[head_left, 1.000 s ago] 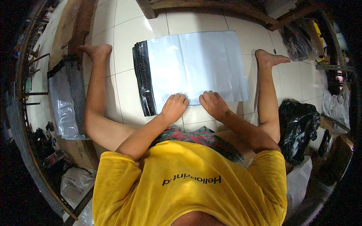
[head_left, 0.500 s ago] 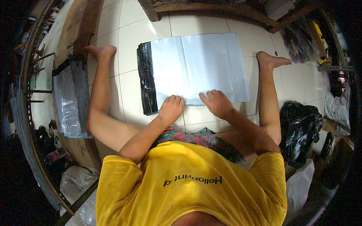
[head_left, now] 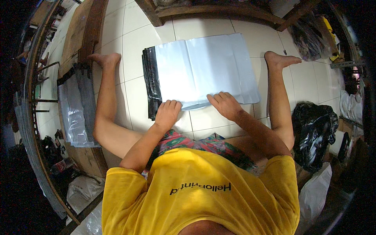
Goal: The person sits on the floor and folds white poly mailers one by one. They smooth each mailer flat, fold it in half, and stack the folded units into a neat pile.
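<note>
A stack of pale blue-white plastic mailing bags (head_left: 203, 66) lies flat on the floor between my legs, with black glossy ends fanned along its left side. My left hand (head_left: 168, 112) is closed at the near edge, close to the black strip, fingers curled over the plastic. Further right along that same edge, my right hand (head_left: 225, 105) has its fingers bent on the plastic and its thumb toward the left hand. Between the hands the near edge looks slightly raised and wavy. The undersides of both hands and the fingertips' exact hold are hidden.
A grey plastic bag stack (head_left: 76, 109) rests on a wooden board (head_left: 74, 39) at left. A black plastic bag (head_left: 314, 135) sits beyond my right knee. A wooden frame (head_left: 219, 11) crosses the far side. Clear plastic bundles (head_left: 309, 41) lie far right.
My left hand has slid left along the near edge toward the black strip. My right hand has barely moved. The near edge has shifted slightly, and the whole view has tilted a little.
</note>
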`<state>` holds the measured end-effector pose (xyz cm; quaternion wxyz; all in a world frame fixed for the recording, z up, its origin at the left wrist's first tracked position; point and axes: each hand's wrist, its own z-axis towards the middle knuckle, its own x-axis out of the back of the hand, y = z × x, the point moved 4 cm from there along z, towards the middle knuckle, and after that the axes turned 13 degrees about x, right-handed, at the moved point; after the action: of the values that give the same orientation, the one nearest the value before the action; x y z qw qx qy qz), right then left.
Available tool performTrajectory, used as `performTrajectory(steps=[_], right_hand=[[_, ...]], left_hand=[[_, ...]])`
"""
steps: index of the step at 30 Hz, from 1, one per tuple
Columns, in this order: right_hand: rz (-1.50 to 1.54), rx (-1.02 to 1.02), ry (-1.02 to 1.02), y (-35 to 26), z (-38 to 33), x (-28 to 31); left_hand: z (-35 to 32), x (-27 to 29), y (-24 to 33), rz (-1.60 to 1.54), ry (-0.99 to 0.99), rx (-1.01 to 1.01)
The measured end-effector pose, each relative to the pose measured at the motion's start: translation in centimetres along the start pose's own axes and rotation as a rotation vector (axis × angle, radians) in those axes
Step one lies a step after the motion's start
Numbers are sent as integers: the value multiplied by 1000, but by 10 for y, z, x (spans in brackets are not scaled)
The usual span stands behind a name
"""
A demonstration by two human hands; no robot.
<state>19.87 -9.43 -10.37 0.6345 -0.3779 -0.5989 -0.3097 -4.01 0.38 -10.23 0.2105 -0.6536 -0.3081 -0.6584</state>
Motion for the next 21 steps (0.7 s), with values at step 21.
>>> performTrajectory(steps=[21], right_hand=[[94, -192, 56, 81, -126, -13]], left_hand=[[-31, 5, -46, 186, 63, 36]])
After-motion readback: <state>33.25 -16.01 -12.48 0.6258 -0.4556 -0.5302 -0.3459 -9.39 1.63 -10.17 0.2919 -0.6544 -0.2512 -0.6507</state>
